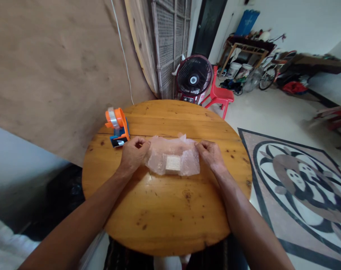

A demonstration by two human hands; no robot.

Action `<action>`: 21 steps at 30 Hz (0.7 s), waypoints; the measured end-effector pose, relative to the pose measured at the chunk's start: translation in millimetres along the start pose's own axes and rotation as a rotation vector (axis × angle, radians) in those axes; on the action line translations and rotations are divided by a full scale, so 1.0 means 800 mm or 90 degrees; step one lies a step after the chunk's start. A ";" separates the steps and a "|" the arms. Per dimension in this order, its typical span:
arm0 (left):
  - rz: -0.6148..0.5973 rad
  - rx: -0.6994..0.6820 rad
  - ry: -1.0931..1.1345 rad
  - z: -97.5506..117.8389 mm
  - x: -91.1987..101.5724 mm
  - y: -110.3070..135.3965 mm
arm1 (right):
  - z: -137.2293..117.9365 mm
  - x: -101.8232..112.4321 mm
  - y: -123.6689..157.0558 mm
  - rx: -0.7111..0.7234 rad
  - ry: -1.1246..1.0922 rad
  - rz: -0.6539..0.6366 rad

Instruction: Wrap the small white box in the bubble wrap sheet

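A pinkish, see-through sheet of bubble wrap [170,145] lies on the round wooden table [170,213]. On its near part sits a small pale block or box [173,164], with folds of the wrap at both its sides. My left hand [135,152] pinches the left edge of the sheet between thumb and fingers. At the opposite edge my right hand [210,152] is closed on the wrap in the same way. Just beyond my left hand stands an orange and blue tape dispenser [118,125] with a roll of clear tape.
A large wooden board [60,67] leans along the left. Past the table's far edge are a fan [194,77] and a red plastic chair [221,93]. To the right, a panda-patterned design [305,183] covers the floor. A bicycle [268,77] stands farther back.
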State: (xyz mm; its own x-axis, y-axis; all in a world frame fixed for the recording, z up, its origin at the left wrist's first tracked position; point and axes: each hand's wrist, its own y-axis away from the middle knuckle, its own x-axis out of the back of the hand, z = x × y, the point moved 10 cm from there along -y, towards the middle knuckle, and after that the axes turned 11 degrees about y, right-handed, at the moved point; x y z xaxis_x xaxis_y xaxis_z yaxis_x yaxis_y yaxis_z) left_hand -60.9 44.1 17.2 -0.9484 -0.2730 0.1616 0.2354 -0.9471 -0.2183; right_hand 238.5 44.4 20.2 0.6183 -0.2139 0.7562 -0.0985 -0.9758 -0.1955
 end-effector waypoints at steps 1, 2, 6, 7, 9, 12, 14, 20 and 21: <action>-0.001 0.008 0.016 -0.003 0.000 -0.001 | 0.002 0.001 -0.001 -0.006 0.005 0.002; -0.004 0.016 0.033 -0.007 0.000 -0.002 | 0.002 0.001 -0.001 -0.009 0.008 0.002; -0.009 0.023 0.062 -0.014 0.000 -0.005 | 0.002 0.002 0.000 -0.012 0.026 0.004; -0.009 0.020 0.066 -0.014 0.000 -0.005 | 0.001 0.002 0.000 -0.007 0.026 0.008; -0.024 0.009 0.102 -0.013 -0.005 -0.005 | -0.005 0.004 0.002 0.015 0.012 0.021; -0.088 -0.016 0.173 -0.007 -0.022 -0.002 | -0.019 0.005 0.006 0.072 -0.006 0.044; -0.130 -0.029 0.182 -0.004 -0.033 0.001 | -0.034 0.005 0.010 0.128 -0.003 0.057; -0.124 -0.073 0.120 0.000 -0.034 0.004 | -0.063 0.003 0.014 0.214 0.028 0.124; -0.114 -0.090 0.101 0.003 -0.032 0.005 | -0.065 0.003 0.014 0.215 0.034 0.135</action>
State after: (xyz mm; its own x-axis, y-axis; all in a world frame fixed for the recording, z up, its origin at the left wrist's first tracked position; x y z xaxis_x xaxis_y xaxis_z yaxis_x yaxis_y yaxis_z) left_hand -35.3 47.0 14.6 -0.9963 -0.0623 0.0599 0.0388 -0.9419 -0.3335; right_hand 198.4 30.4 52.4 0.5694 -0.4198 0.7068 0.0476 -0.8415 -0.5382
